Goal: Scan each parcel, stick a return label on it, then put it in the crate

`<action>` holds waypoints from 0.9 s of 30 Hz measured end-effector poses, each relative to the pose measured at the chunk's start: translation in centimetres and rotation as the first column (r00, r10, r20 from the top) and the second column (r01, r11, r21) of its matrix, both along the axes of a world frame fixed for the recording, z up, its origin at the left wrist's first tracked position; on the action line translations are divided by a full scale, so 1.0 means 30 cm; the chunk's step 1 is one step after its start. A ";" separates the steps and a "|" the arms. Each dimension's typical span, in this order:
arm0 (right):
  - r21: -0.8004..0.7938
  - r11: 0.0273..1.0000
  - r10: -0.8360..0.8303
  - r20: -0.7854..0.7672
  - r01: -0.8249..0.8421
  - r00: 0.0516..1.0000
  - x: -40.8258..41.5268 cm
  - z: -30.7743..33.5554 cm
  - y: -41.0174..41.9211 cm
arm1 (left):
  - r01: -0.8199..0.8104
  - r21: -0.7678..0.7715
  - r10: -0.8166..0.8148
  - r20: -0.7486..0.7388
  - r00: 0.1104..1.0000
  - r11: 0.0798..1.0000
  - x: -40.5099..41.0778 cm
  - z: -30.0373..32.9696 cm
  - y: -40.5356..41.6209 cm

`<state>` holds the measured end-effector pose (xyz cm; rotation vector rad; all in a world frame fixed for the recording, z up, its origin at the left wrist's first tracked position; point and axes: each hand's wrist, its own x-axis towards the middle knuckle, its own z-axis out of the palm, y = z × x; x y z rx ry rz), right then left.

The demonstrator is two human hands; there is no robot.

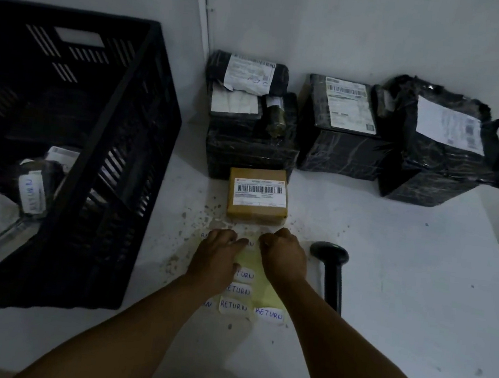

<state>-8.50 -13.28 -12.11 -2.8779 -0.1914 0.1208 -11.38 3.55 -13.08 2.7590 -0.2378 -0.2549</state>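
1. Small tan cardboard box with a white barcode label (258, 194) set square on the white bench (387, 282), barcode up. Probably placed that way so the label reads easily and the top stays free for a sticker.
2. Pale yellow backing sheet of white hand-lettered "RETURN" stickers (249, 291) laid flat just in front of the tan box, close enough that a peeled label travels only a short way.
3. Left hand (219, 255) pressed down on the sheet's far left part, fingers fairly flat and spread toward its far edge. Likely there to pin the paper against the pull of peeling.
4. Right hand (284, 256) curled knuckles-up over the sheet's far right corner, fingertips tucked under and hidden. Looks like pinching at a sticker edge; cannot tell whether anything is actually caught.
5. Black handheld barcode scanner (330, 269) lying on its side to the right of the sheet, handle toward the person, parked within reach yet clear of the peeling.
6. Black slatted plastic crate (127, 159) standing well left of the tan box, open top. Wrapped parcels already inside, one showing a "RETURN" sticker.
7. Black film-wrapped parcels with white shipping labels (345, 128) ranged behind the tan box against the wall, waiting their turn.
8. Present step, by judgement: label peeling for the tan box; sticking and crating not yet done.
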 end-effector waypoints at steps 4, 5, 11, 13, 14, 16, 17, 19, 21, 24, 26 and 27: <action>0.016 1.000 -0.001 -0.025 0.002 1.000 0.017 0.011 0.006 | 0.023 0.045 -0.022 -0.025 0.999 0.999 0.011 0.002 -0.003; 0.018 1.000 0.000 -0.034 0.001 0.999 0.016 0.012 0.006 | 0.030 0.053 -0.029 -0.028 0.999 0.998 0.013 0.004 -0.003; 0.136 0.989 -0.048 -0.032 0.052 0.998 -0.024 0.010 -0.026 | 0.050 0.068 -0.047 -0.041 0.998 0.996 0.020 0.000 0.003; 0.180 0.980 -0.082 -0.030 0.086 0.996 -0.037 0.019 -0.038 | 0.053 0.070 -0.051 -0.036 0.998 0.996 0.019 -0.002 0.003; 0.194 0.977 -0.088 -0.026 0.092 0.996 -0.044 0.024 -0.042 | 0.055 0.073 -0.053 -0.029 0.998 0.996 0.019 -0.003 0.003; 0.235 0.966 -0.105 -0.008 0.104 0.994 -0.056 0.033 -0.049 | 0.053 0.072 -0.052 -0.019 0.998 0.996 0.018 -0.001 0.003; 0.258 0.958 -0.128 -0.002 0.124 0.992 -0.061 0.040 -0.054 | 0.052 0.068 -0.051 -0.019 0.999 0.996 0.018 -0.001 0.004; 0.308 0.938 -0.172 0.020 0.158 0.985 -0.062 0.056 -0.069 | 0.056 0.059 -0.055 -0.020 0.998 0.997 0.017 0.000 0.005; 0.337 0.929 -0.181 0.056 0.152 0.982 -0.062 0.071 -0.082 | 0.060 0.049 -0.059 -0.021 0.998 0.997 0.016 -0.002 0.008; 0.346 0.928 -0.180 0.102 0.135 0.978 -0.067 0.094 -0.098 | 0.045 0.035 -0.044 -0.031 0.999 0.998 0.013 -0.002 0.006; 0.350 0.927 -0.186 0.123 0.133 0.975 -0.071 0.106 -0.109 | 0.042 0.036 -0.040 -0.041 0.998 0.998 0.014 -0.003 0.004; 0.350 0.927 -0.188 0.128 0.133 0.974 -0.074 0.112 -0.113 | 0.043 0.034 -0.041 -0.042 0.998 0.999 0.014 -0.004 0.004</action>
